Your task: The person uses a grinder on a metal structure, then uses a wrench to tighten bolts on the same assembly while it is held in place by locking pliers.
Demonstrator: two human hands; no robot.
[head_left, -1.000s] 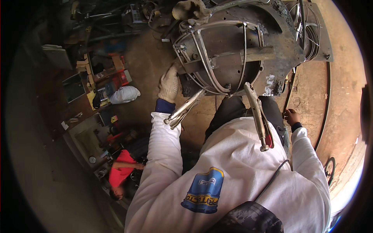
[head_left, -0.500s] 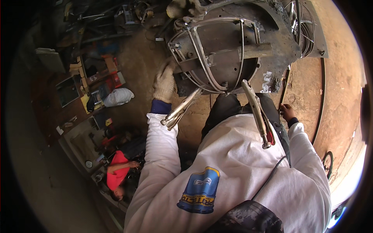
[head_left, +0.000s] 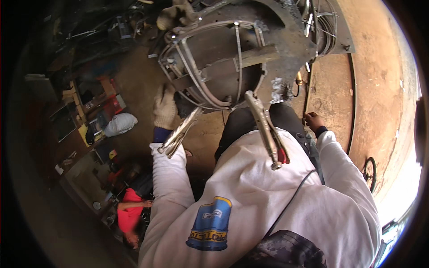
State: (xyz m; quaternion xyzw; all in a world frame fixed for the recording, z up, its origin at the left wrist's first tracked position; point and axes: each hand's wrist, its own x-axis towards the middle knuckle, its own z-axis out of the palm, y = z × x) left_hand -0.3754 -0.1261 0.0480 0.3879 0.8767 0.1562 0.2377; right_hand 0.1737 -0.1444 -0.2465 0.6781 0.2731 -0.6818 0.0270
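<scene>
A curved frame of bent metal rods [head_left: 192,67] lies on a dark steel table top, with a flat metal bar [head_left: 257,56] running across under its rods. Two locking pliers are clamped at its near side: the left pliers [head_left: 182,131] tilt down-left, the right pliers [head_left: 263,125] point toward my body. My left hand [head_left: 165,109], in a knitted glove, is beside the table's left corner, fingers stretched forward; whether they touch the metal is unclear. My bare right hand [head_left: 314,120] hangs low beside my right leg, fingers loosely bent and apart, nothing visible in them.
A work glove [head_left: 176,17] lies at the table's far left. Coiled wire [head_left: 328,31] sits at the far right. A long dark rod [head_left: 352,98] runs along the floor on the right. At the lower left a person in red [head_left: 132,210] is near cluttered shelves. A white sack [head_left: 121,124] lies left.
The whole view has shifted, so the table, frame and pliers appear further left. My left hand has drawn slightly back from the bar's end. The right hand stays low at my side.
</scene>
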